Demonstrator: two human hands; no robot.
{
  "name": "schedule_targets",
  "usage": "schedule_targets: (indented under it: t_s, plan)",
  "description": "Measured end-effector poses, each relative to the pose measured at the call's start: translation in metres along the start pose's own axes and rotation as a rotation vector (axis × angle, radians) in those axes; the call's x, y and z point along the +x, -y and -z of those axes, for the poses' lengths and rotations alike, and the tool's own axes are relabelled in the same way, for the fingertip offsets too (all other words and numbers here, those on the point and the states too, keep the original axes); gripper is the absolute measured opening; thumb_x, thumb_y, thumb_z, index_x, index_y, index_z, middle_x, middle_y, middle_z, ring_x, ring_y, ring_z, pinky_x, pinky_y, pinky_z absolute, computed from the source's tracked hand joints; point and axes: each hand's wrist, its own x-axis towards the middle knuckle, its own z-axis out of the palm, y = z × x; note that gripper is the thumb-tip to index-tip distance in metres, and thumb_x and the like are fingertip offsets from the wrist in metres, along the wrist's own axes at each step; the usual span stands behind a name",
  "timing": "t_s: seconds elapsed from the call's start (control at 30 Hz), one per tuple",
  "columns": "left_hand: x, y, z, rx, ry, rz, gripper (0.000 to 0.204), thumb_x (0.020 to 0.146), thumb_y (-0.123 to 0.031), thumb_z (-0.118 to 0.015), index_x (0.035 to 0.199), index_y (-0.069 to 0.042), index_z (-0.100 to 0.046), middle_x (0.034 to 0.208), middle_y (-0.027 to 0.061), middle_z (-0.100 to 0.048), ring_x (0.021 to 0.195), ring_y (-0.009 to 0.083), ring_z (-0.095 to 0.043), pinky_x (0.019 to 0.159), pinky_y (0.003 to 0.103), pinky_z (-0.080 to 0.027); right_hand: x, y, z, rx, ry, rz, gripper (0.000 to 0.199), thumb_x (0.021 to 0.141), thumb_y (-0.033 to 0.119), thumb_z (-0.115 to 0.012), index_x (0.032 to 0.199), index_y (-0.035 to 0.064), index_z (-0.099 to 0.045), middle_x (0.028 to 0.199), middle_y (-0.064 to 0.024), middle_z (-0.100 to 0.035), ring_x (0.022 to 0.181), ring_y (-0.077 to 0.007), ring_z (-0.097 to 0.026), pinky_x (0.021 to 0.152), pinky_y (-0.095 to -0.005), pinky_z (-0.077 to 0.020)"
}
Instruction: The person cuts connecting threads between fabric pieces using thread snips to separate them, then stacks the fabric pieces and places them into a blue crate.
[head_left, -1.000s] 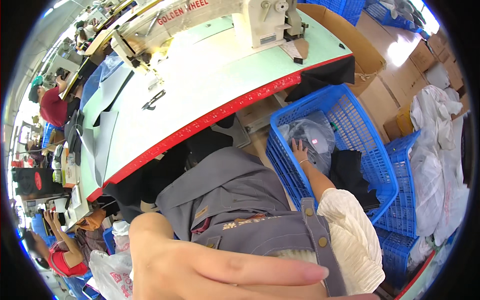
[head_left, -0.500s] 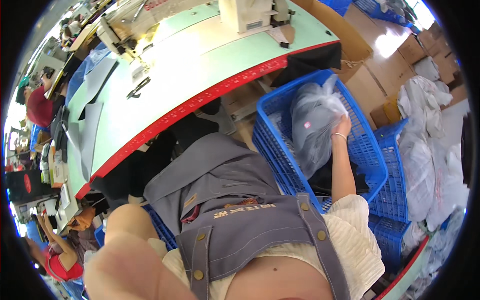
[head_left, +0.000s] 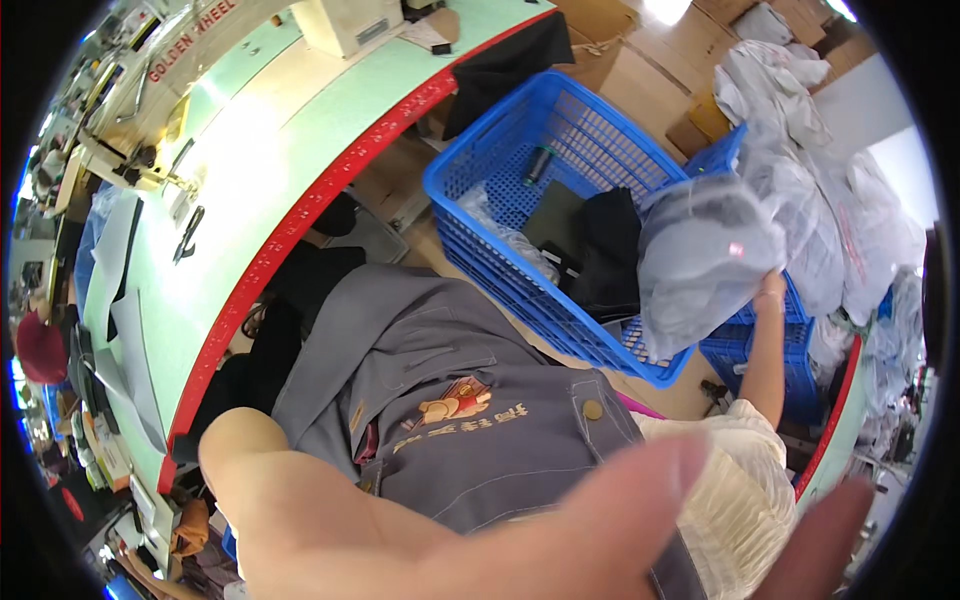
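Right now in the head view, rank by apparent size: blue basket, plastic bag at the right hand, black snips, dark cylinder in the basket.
1. Blue basket
2. Plastic bag
Unranked, both far smaller: black snips and dark cylinder; snips longer, cylinder thicker, too close to call.

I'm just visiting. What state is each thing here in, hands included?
Right hand: closed on the plastic bag.
Plastic bag: bulging, held.
Left hand: open, blurred, close to the camera.
Blue basket: upright, open-topped, partly filled.
Black cloth: lying in the basket.
Snips: lying on the table; blades too small to judge.
Sewing machine: standing; whether running, can't tell.
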Motion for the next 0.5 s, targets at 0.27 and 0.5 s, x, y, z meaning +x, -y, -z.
schedule_targets:
  t_s: [0.27, 0.5]
  plan:
    - [-0.018, 0.001, 0.012, 0.093, -0.028, -0.056, 0.031, 0.088, -0.012, -0.044, 0.113, 0.006, -0.043, 0.096, 0.0073, -0.058, 0.076, 0.0242, -0.061, 0.060, 0.033, -0.053, 0.061, -0.131, 0.047, -0.216, -0.095, -0.011, 0.018, 0.081, 0.018, -0.056, 0.090, 0.0029, -0.060, 0.077, -0.0074, -0.061, 0.064, -0.0194, -0.058, 0.054, -0.0378, -0.0482]
    - [0.005, 0.006, 0.008, 0.244, 0.047, -0.165, 0.035, 0.089, -0.011, -0.041, 0.117, 0.009, -0.040, 0.096, 0.0089, -0.056, 0.073, 0.0248, -0.061, 0.056, 0.032, -0.054, 0.007, -0.050, 0.033, -0.605, 0.169, -0.470, 0.020, 0.078, 0.017, -0.056, 0.095, 0.0063, -0.058, 0.081, -0.0082, -0.063, 0.076, -0.0267, -0.062, 0.070, -0.0467, -0.0509]
